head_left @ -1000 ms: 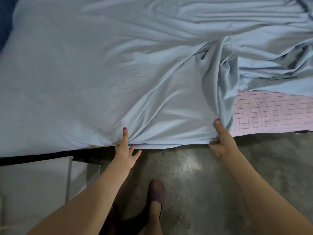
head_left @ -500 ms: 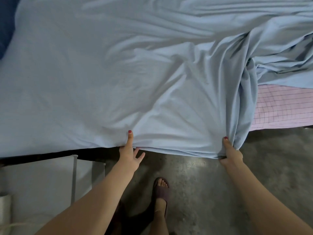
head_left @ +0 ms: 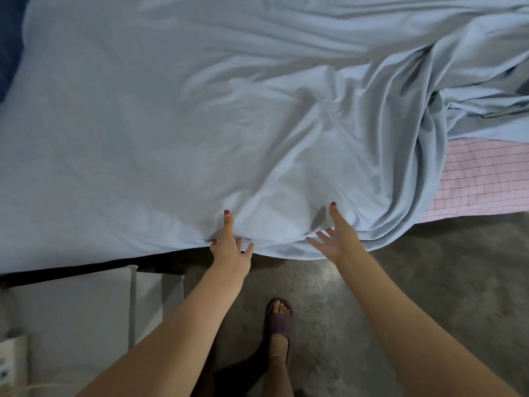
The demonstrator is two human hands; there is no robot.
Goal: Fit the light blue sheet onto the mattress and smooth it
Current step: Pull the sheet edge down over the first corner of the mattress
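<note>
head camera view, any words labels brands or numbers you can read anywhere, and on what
None can be read.
The light blue sheet is plain, with no print or tag in view.
The pink cloth under it carries only a grid of dark lines, no letters.
The white object at the lower left edge has a few small dark marks, too blurred to tell whether they are text.
The slipper shows no logo.

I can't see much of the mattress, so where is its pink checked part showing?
In the head view, the pink checked mattress shows at the right edge, beside the bunched light blue sheet and above the concrete floor.
</note>
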